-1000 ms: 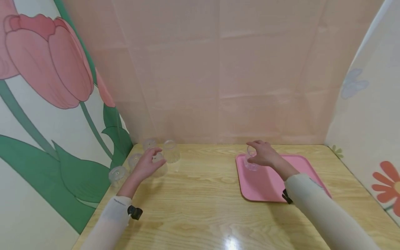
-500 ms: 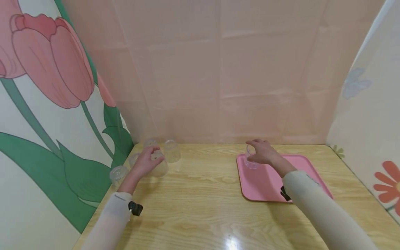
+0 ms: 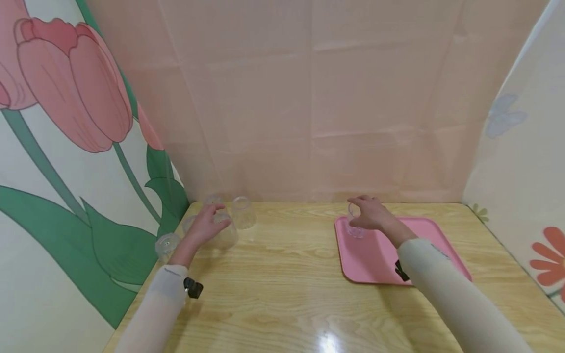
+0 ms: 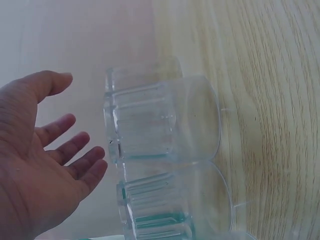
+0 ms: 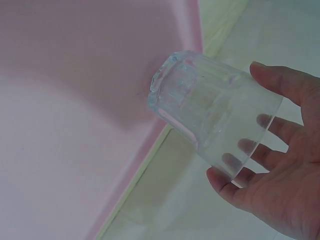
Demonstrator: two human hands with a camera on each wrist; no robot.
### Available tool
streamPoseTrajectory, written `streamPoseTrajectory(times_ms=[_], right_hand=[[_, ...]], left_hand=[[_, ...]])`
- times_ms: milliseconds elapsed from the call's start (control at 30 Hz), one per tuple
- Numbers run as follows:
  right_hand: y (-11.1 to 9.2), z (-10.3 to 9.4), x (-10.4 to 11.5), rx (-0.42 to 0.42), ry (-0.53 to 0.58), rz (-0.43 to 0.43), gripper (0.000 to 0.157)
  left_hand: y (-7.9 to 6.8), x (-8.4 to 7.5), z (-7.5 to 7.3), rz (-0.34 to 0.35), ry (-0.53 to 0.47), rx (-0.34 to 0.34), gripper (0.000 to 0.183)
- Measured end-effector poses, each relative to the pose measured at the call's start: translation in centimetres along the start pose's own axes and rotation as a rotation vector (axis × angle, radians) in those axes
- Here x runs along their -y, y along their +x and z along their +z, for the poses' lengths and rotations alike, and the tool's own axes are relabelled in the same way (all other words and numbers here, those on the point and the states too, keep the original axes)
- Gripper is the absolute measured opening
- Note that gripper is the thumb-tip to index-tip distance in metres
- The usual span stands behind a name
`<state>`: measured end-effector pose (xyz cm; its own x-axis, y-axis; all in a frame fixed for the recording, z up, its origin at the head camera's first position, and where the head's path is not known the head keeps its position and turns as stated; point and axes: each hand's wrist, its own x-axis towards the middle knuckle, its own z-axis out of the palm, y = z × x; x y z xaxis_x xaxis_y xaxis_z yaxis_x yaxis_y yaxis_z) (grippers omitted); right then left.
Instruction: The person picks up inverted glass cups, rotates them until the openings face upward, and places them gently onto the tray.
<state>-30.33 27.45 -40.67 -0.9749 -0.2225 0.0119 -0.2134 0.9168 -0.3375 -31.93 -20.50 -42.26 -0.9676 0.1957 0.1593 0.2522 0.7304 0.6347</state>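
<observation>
My right hand (image 5: 295, 150) grips a clear plastic cup (image 5: 215, 105) near its rim, thumb on one side and fingers on the other. The cup is upright, its base at the back left corner of the pink tray (image 3: 366, 267). My left hand (image 3: 204, 229) hovers with fingers spread and slightly bent over several clear cups at the table's left. Those cups stand upside down; one inverted cup (image 4: 165, 122) lies just beyond the left fingertips in the left wrist view. Nothing is in the left palm. In the head view the forearm and hand partly hide the group.
A wood-grain table (image 3: 282, 274) lies between the cups and the tray. One inverted cup (image 3: 243, 214) stands at the group's right end, close to the pink back wall (image 3: 282, 122). Another cup (image 3: 166, 245) sits near the table's left edge, beside a tulip-printed wall (image 3: 79, 98).
My left hand has shifted slightly left and back above the inverted cups. The right hand keeps its hold on the cup at the tray's corner, almost still.
</observation>
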Motion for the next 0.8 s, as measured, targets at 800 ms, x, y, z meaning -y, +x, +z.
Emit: streamPoseTrajectory(times_ms=[800], right_hand=[[0.17,0.58,-0.08,0.021,-0.006,0.027,0.074]], left_hand=[[1.01,0.86,0.62,0.025,0.22,0.003,0.055]])
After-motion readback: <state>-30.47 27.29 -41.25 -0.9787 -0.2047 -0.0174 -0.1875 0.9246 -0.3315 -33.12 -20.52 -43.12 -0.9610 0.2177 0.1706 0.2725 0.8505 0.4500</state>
